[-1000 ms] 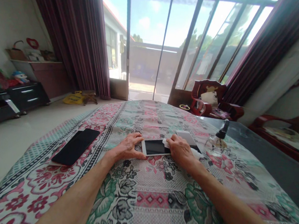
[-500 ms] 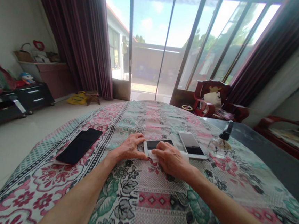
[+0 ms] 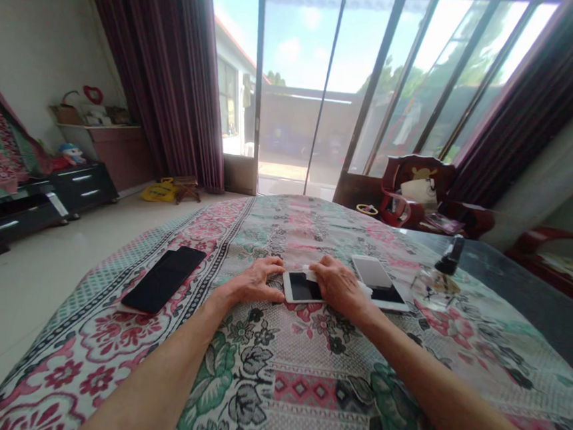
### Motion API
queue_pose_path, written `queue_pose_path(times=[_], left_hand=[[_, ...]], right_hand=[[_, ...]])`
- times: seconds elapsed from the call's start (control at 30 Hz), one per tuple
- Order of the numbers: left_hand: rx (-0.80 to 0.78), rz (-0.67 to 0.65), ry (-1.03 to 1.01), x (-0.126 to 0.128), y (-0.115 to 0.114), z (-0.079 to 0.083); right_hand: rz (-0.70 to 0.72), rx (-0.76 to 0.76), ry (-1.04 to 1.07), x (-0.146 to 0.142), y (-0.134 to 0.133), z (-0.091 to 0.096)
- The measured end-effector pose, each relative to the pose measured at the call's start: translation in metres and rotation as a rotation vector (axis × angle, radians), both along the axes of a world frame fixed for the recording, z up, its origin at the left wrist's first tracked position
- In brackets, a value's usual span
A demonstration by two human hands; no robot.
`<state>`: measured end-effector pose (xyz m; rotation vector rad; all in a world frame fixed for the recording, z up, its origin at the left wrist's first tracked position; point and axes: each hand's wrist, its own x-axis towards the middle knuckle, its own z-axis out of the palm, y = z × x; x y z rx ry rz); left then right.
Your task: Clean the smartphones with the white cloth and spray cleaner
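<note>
A white-framed smartphone (image 3: 302,287) with a dark screen lies flat on the tablecloth in front of me. My left hand (image 3: 253,282) braces its left end, thumb at the near corner and fingers at the far one. Bunched under the curled fingers of my right hand (image 3: 339,285) is a white tissue (image 3: 365,289), pressed on the phone's screen. That hand hides the phone's right part. Just beyond it, to the right, lies a second white phone (image 3: 372,272), partly covered at its near end. A black phone (image 3: 164,279) rests to the left, apart from both hands.
A clear pump bottle (image 3: 440,280) with a black top stands at the right of the table. A patterned tablecloth (image 3: 305,350) covers the round table. Behind it are glass doors (image 3: 294,129), a red wooden chair (image 3: 417,186) and a black drawer cabinet (image 3: 80,190).
My right hand has slid the tissue from the phone's near left edge toward its far side, uncovering the near left part. My left hand stays at the phone's end. The whole view shifts slightly.
</note>
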<state>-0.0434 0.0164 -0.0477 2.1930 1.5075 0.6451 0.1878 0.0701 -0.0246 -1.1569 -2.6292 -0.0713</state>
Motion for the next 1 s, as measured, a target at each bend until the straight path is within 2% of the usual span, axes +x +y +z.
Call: queue_pose_path(times=[0.17,0.4,0.47,0.53,0.67,0.73,1.0], left_hand=[[0.037,-0.030,-0.024,0.000,0.001,-0.002],[0.058,-0.024,-0.021,0.001,0.003,-0.004],[0.057,-0.025,-0.020,0.001,0.003,-0.004],[0.062,-0.027,-0.022,0.001,0.003,-0.004],[0.084,-0.039,-0.013,0.001,0.003,-0.004],[0.087,-0.043,-0.011,0.001,0.003,-0.003],[0.064,-0.026,-0.008,0.000,0.004,-0.005]], right_hand=[[0.105,-0.006,-0.022,-0.013,-0.012,0.002],[0.329,-0.074,0.013,-0.010,-0.035,0.006],[0.357,-0.104,0.028,-0.009,-0.036,0.007],[0.311,-0.104,0.040,-0.009,-0.031,0.005],[0.104,-0.058,0.061,-0.014,-0.015,-0.001],[0.063,-0.043,0.057,-0.018,-0.009,-0.004],[0.165,0.022,0.048,-0.023,-0.016,-0.004]])
